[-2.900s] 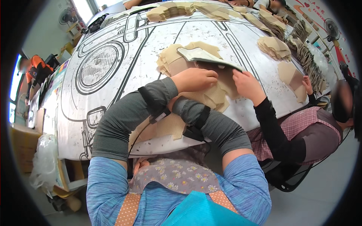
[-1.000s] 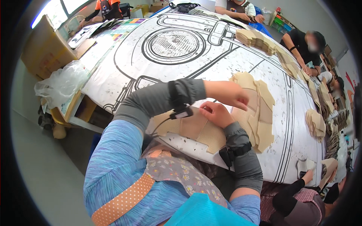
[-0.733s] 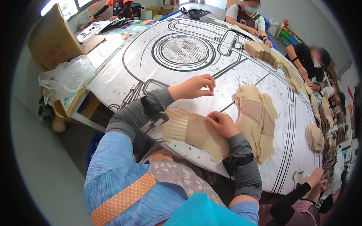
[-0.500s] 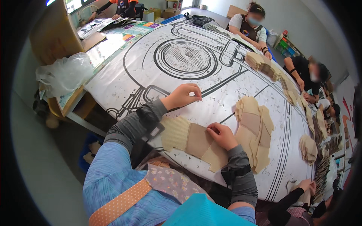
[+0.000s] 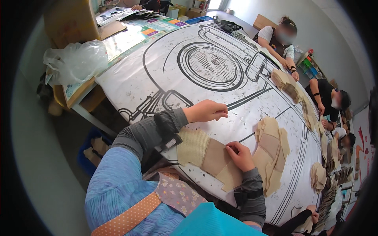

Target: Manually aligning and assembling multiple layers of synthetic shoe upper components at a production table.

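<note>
In front of me lies a flat fabric piece [image 5: 217,156], sewn from cream mesh panels with a brown panel between them. My left hand [image 5: 206,111] hovers above its far edge, with fingers drawn together in a pinch. Whatever might be between those fingertips is too small to make out. My right hand [image 5: 241,156] rests on the piece, its thumb and bent fingers closed at the far edge of the brown panel. Just right of it sits a pile of similar fabric pieces [image 5: 271,155], overlapping one another.
A white sheet [image 5: 157,74] with black line drawings covers the table. More fabric stacks [image 5: 285,84] run along the right side, where several people work. A clear plastic bag [image 5: 76,61] lies at the left. Below the table edge is a blue bin [image 5: 88,157] holding scraps.
My view has shifted, so the scene sits lower and farther right. My left hand has turned, its fingertips now pointing right. My right hand stays at the same spot on the fabric piece.
</note>
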Motion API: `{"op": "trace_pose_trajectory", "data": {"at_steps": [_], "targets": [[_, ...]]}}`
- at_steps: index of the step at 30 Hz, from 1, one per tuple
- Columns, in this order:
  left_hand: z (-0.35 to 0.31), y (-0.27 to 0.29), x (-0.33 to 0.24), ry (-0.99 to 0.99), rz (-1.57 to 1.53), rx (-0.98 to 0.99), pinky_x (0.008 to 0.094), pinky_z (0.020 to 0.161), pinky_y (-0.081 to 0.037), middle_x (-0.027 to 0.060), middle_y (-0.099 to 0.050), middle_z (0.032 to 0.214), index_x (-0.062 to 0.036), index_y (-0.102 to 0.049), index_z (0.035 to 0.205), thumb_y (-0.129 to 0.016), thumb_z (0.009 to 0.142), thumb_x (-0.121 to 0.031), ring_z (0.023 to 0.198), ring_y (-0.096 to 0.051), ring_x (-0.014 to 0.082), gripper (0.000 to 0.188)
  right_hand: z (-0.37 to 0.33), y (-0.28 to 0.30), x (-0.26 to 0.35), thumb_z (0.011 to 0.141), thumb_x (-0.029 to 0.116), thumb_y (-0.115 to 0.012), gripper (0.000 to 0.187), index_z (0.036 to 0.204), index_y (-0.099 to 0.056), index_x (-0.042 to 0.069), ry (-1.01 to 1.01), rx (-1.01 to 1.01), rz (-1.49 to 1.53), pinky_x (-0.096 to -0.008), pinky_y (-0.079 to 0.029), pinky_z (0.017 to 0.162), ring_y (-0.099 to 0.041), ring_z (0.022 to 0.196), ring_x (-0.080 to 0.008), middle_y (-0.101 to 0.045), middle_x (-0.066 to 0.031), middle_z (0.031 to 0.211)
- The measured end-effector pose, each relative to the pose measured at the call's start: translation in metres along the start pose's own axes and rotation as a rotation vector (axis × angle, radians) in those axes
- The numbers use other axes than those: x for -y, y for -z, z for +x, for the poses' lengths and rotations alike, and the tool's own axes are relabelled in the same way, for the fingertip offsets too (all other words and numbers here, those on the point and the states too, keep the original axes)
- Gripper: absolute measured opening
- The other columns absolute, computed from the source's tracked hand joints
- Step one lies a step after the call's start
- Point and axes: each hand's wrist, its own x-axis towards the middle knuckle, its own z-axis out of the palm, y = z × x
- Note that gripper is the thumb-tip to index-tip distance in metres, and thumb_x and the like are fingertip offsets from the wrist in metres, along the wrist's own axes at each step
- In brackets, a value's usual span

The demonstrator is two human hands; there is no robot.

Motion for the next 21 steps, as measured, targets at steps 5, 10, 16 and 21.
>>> {"op": "trace_pose_trajectory", "data": {"at_steps": [5, 10, 16, 21], "targets": [[0.0, -0.005, 0.017, -0.041, 0.091, -0.073, 0.0403, 0.064, -0.048, 0.0122, -0.062, 0.07, -0.0053, -0.065, 0.096, -0.056, 0.099, -0.029, 0.065, -0.061, 0.0324, 0.025, 0.001, -0.001, 0.001, 0.093, 0.016, -0.067, 0.017, 0.102, -0.068, 0.002, 0.043, -0.018, -0.001, -0.0271, -0.05, 0.066, -0.063, 0.068, -0.014, -0.069, -0.0096, 0.08], [0.001, -0.003, 0.02, -0.085, 0.164, -0.089, 0.0394, 0.062, -0.046, 0.012, -0.06, 0.066, -0.005, -0.066, 0.086, -0.054, 0.101, -0.033, 0.062, -0.059, 0.0298, 0.033, 0.001, -0.001, 0.003, 0.093, 0.016, -0.067, 0.017, 0.103, -0.068, 0.002, 0.049, -0.022, -0.002, -0.0269, -0.05, 0.065, -0.062, 0.067, -0.0135, -0.068, -0.0092, 0.077], [0.001, 0.002, 0.012, 0.076, 0.06, -0.041, 0.0351, 0.059, -0.044, 0.0067, -0.057, 0.062, -0.0037, -0.061, 0.08, -0.055, 0.101, -0.035, 0.058, -0.054, 0.0215, 0.038, 0.0, -0.001, 0.002, 0.093, 0.016, -0.067, 0.017, 0.102, -0.068, 0.003, 0.038, -0.018, 0.006, -0.027, -0.049, 0.064, -0.059, 0.065, -0.0131, -0.066, -0.0075, 0.075], [0.001, -0.003, 0.019, 0.015, -0.015, -0.124, 0.035, 0.061, -0.045, 0.0064, -0.059, 0.064, -0.0029, -0.061, 0.085, -0.055, 0.1, -0.034, 0.06, -0.055, 0.0212, 0.035, 0.0, -0.003, -0.001, 0.093, 0.016, -0.066, 0.017, 0.102, -0.068, 0.003, 0.055, -0.023, 0.021, -0.0273, -0.049, 0.064, -0.059, 0.066, -0.0134, -0.066, -0.008, 0.075]]}}
